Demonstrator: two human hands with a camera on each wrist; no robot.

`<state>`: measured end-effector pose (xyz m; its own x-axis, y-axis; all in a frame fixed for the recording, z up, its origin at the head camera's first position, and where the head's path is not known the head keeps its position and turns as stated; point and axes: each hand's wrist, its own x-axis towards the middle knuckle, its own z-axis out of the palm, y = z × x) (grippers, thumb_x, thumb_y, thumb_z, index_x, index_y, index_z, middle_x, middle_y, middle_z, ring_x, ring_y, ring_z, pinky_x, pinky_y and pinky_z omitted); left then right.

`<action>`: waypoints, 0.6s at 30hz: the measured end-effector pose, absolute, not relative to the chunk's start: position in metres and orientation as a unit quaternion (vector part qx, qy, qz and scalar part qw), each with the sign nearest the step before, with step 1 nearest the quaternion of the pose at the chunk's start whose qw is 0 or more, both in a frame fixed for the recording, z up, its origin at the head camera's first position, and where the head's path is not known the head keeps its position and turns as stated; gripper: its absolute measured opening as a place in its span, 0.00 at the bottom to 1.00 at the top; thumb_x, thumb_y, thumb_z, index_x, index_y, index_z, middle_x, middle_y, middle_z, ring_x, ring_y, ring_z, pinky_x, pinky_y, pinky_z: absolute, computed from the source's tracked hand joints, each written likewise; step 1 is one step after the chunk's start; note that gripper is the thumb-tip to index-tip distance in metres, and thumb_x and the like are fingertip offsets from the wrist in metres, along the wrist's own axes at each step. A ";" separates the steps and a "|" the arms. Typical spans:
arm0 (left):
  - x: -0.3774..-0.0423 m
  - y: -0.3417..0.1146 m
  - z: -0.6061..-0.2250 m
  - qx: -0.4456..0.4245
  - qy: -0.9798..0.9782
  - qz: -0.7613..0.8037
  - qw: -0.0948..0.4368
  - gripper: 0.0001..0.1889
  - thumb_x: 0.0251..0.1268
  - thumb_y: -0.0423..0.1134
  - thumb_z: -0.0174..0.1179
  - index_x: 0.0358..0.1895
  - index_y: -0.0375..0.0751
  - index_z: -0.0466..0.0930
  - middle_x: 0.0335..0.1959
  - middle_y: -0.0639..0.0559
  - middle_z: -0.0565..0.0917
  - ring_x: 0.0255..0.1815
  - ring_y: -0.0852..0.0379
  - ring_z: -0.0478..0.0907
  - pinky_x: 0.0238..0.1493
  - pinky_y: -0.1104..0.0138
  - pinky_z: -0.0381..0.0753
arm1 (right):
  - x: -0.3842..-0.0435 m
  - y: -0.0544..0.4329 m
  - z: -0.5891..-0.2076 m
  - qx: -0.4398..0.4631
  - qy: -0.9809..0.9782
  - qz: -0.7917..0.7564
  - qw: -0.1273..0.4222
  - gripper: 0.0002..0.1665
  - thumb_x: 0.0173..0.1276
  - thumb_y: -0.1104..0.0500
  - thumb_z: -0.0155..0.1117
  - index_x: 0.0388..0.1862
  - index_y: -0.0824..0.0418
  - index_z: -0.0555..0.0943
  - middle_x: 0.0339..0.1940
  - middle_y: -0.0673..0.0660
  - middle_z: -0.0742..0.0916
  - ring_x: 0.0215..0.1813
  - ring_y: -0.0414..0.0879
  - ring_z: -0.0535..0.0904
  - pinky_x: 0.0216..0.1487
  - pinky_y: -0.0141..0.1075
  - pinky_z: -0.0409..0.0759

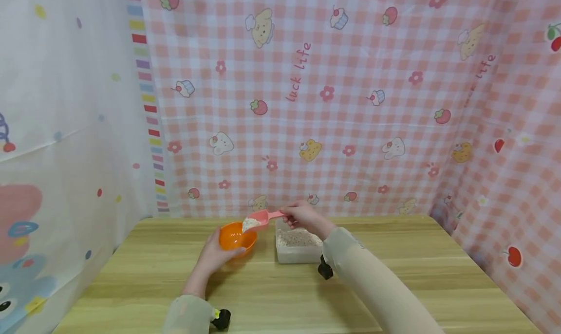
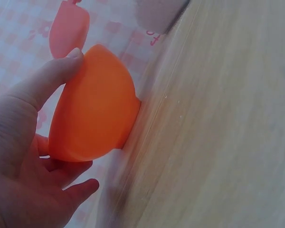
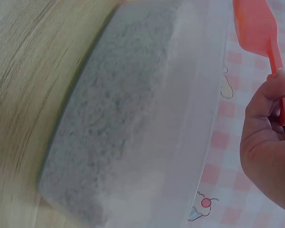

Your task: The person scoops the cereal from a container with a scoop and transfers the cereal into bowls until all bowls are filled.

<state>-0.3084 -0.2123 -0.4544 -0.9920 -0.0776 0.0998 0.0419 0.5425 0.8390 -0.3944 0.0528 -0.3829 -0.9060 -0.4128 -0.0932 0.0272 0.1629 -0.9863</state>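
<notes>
My left hand (image 1: 214,252) grips an orange bowl (image 1: 230,233) from its left side, thumb at the near rim and fingers around the far side. In the left wrist view the bowl (image 2: 97,104) stands on its foot on the table. My right hand (image 1: 308,219) holds a pink scoop (image 1: 262,217) by its handle, pinched between thumb and fingers. Pale granular powder (image 1: 250,223) lies in the scoop, whose tip hangs over the right part of the bowl's rim. Below the right hand sits a translucent plastic box (image 1: 299,256) holding more of the powder (image 1: 296,237).
A wood-grain table (image 1: 394,270) carries the bowl and the box. Behind it hangs a pink checked curtain (image 1: 285,173), with a white patterned curtain (image 1: 87,144) at the left. Black wrist cameras (image 1: 222,319) sit on both wrists.
</notes>
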 end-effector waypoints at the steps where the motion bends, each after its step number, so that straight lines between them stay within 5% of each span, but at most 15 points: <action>1: -0.308 -0.212 -0.454 0.011 -0.876 -0.479 0.062 0.58 0.51 0.51 0.73 0.74 0.25 0.44 0.71 0.26 0.55 0.64 0.31 0.63 0.64 0.41 0.64 | -0.394 0.051 -0.383 -0.129 0.747 -0.629 0.171 0.15 0.74 0.62 0.55 0.48 0.73 0.81 0.22 0.54 0.80 0.21 0.39 0.71 0.24 0.28 0.74; 18: -0.308 -0.212 -0.452 0.016 -0.879 -0.474 0.052 0.59 0.51 0.52 0.73 0.74 0.24 0.43 0.72 0.26 0.53 0.66 0.30 0.60 0.66 0.40 0.60 | -0.386 0.034 -0.380 -0.173 0.813 -0.542 0.122 0.15 0.74 0.60 0.54 0.35 0.70 0.82 0.19 0.54 0.79 0.19 0.40 0.69 0.19 0.28 0.68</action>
<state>-0.3080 -0.2119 -0.4516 -0.9941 -0.0776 0.0755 0.0204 0.5505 0.8346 -0.3863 0.0339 -0.3799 -0.9100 -0.4144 -0.0106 -0.1496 0.3521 -0.9239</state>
